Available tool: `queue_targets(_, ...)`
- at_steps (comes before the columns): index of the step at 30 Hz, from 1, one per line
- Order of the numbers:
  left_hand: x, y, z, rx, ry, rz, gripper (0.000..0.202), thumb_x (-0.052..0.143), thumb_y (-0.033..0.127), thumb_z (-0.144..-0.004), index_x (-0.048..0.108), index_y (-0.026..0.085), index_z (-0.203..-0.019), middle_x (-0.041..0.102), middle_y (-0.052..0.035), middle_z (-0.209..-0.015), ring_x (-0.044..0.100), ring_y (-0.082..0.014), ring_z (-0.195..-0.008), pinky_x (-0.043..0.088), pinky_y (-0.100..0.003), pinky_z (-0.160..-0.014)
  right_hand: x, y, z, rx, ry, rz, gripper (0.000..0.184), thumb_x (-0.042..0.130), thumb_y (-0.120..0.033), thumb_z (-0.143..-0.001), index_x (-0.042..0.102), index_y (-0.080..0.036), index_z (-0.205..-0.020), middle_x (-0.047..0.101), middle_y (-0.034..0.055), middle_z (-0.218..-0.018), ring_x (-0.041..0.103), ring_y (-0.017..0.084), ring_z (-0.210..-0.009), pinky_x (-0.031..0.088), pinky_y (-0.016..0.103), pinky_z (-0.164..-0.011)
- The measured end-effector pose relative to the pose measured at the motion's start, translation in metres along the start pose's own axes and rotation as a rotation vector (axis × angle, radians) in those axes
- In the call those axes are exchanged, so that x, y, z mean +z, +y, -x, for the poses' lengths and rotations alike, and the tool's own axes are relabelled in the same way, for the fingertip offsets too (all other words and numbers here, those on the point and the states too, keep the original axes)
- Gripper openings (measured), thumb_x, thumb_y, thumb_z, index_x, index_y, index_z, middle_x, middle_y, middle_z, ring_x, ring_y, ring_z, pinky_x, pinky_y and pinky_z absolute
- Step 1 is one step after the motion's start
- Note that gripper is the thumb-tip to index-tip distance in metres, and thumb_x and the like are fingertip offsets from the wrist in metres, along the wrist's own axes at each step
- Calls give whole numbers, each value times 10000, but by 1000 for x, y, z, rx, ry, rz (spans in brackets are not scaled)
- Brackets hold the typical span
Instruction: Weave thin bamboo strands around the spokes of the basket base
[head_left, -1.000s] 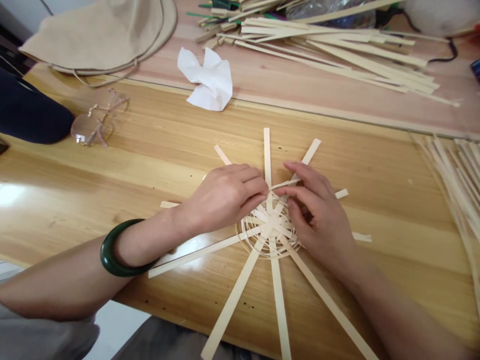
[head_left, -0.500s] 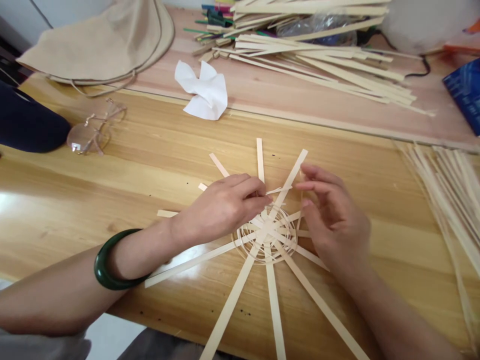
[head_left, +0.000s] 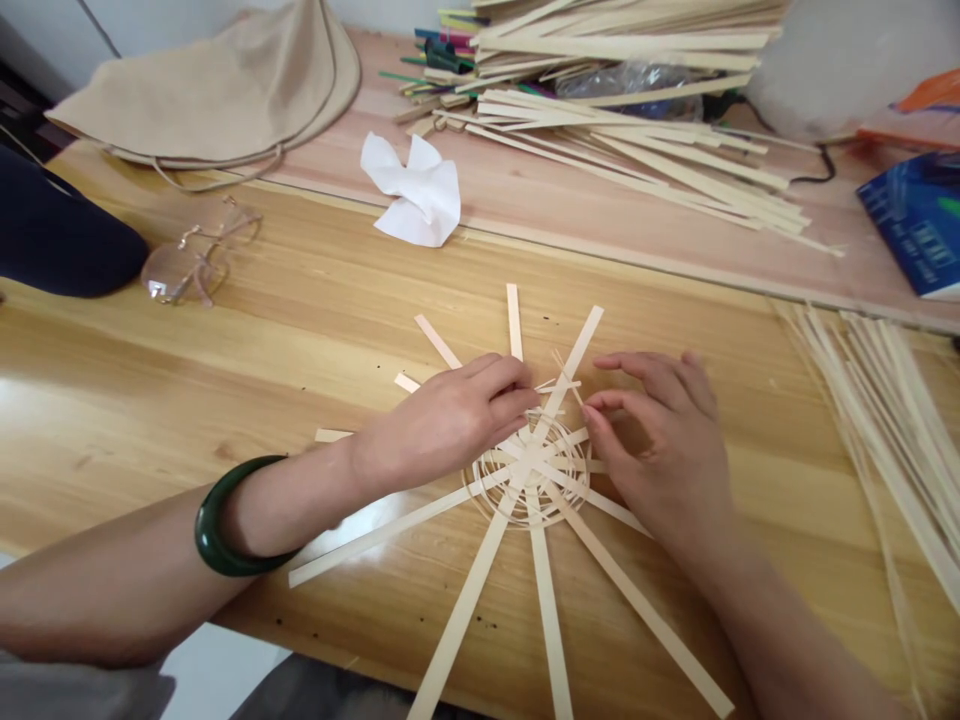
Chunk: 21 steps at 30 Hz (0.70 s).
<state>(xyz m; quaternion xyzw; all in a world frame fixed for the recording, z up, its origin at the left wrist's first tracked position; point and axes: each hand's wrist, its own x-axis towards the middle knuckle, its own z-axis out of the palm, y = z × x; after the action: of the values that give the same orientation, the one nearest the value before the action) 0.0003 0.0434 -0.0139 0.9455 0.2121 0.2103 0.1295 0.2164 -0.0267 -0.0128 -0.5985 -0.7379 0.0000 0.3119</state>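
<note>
A round woven base of pale flat strips (head_left: pixel 529 458) lies on the table, its strips radiating outward and thin weavers ringed around the centre. My left hand (head_left: pixel 469 408), with a green bangle (head_left: pixel 225 515) on the wrist, pinches at the upper left of the ring; its fingertips hide what exactly they grip, though short strip ends poke out beside them. My right hand (head_left: pixel 660 440) is at the upper right, thumb and index finger closed on a thin weaving strip (head_left: pixel 571 380). The other fingers of that hand are raised and apart.
Loose thin strips (head_left: pixel 885 430) lie at the right. A pile of flat strips (head_left: pixel 637 150) is at the back. Crumpled white tissue (head_left: pixel 420 195), eyeglasses (head_left: pixel 187 265), a beige cloth hat (head_left: pixel 217 90), a dark blue object (head_left: pixel 67 240) and a blue box (head_left: pixel 915 225) stand around.
My right hand has moved slightly left and closed its thumb and index finger on the thin strip, whose end now points up and left. My left hand stays at the ring.
</note>
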Motion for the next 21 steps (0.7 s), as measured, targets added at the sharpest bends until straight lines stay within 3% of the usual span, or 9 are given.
queue_targets(4,-1,2,0,-16,38,-13,223,502,254,-1003,659,121,-1090,662,-98,-1108,616,-199,-996,553,-316,-860,4,0,-1,90,-4,-55,120,613,-235,-867,573,-235,-753,678,71,-1158,581,289,-1118,453,573,-1000)
queue_targets(7,-2,3,-2,-10,45,-39,216,510,251,-1000,659,127,-1094,676,-93,-1181,600,-213,-1026,541,-344,-906,5,-2,-1,96,-8,-48,135,609,-225,-858,557,-235,-733,685,78,-1154,584,288,-1116,491,526,-955)
queue_targets(14,0,2,-4,23,23,4,211,529,241,-990,649,101,-1093,685,-99,-1175,605,-213,-1026,536,-364,-933,7,-10,3,133,56,173,137,580,-210,-847,540,-225,-717,692,95,-1146,594,308,-1142,462,535,-1016)
queue_targets(21,-1,1,-4,27,31,20,205,529,236,-990,651,102,-1084,686,-97,-1148,610,-218,-1014,541,-364,-929,8,-9,5,215,27,166,110,553,-293,-878,611,-201,-858,653,133,-1256,549,331,-1220,407,585,-1067)
